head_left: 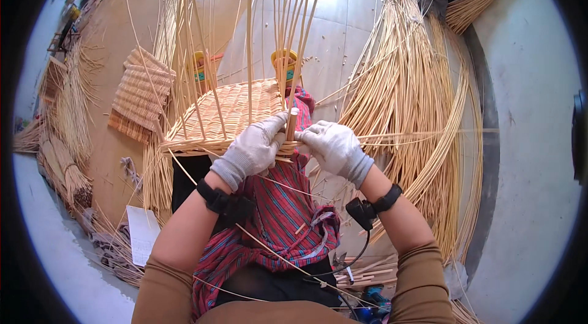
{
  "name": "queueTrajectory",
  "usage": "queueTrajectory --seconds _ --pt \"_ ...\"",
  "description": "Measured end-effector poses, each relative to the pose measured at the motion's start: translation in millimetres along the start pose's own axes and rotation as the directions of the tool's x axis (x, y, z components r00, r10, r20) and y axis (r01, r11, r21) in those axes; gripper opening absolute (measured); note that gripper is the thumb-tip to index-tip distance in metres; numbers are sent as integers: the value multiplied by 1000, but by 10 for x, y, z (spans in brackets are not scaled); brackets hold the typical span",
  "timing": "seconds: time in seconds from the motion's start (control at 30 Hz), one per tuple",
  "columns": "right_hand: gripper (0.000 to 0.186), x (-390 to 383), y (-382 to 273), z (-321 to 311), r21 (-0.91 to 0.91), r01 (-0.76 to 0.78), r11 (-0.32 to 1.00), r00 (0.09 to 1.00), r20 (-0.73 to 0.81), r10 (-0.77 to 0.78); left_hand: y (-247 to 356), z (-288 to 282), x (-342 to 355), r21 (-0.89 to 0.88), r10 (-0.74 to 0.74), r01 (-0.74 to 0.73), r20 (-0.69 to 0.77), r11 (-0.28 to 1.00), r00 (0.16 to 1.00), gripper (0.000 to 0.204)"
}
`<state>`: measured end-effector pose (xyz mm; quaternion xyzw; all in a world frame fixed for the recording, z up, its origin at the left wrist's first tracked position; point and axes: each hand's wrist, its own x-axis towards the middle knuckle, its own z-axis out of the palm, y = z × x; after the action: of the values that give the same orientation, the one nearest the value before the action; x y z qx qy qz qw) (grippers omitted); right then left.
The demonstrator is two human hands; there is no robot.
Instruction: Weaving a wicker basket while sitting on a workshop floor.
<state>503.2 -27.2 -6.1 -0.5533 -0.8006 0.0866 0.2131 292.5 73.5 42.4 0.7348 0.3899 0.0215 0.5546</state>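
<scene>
A partly woven wicker basket (229,103) rests on my lap, its flat woven bottom toward me and long upright stakes (250,36) rising from its edges. My left hand (254,145), in a pale work glove, closes round the near right corner, beside a short thick post (292,124) with a white tip. Just right of that post, my gloved right hand (334,147) pinches a thin wicker strand (422,135). The strand stretches to the right and looks blurred. My fingertips partly hide the weave at the corner.
A large bundle of wicker rods (398,79) lies on the floor at right. At left are a separate woven panel (144,91) and more rods (72,97). Two yellow-rimmed containers (285,57) stand beyond the basket. A striped red cloth (275,207) covers my lap.
</scene>
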Motion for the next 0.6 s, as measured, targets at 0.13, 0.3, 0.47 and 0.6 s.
queueTrajectory --seconds 0.13,0.3,0.47,0.6 --pt "34 -34 -55 21 -79 -23 997 1000 11 24 65 -1 34 -12 -43 43 22 999 999 51" --pt "40 -129 -268 184 -228 -84 970 995 -67 71 -138 109 114 112 108 -97 -103 989 989 46" --pt "29 72 78 -80 115 -83 990 990 123 68 102 67 2 -96 -110 105 -44 990 993 45" --pt "26 73 243 68 538 -278 796 960 140 241 83 28 37 12 13 -13 -21 1000 1000 44"
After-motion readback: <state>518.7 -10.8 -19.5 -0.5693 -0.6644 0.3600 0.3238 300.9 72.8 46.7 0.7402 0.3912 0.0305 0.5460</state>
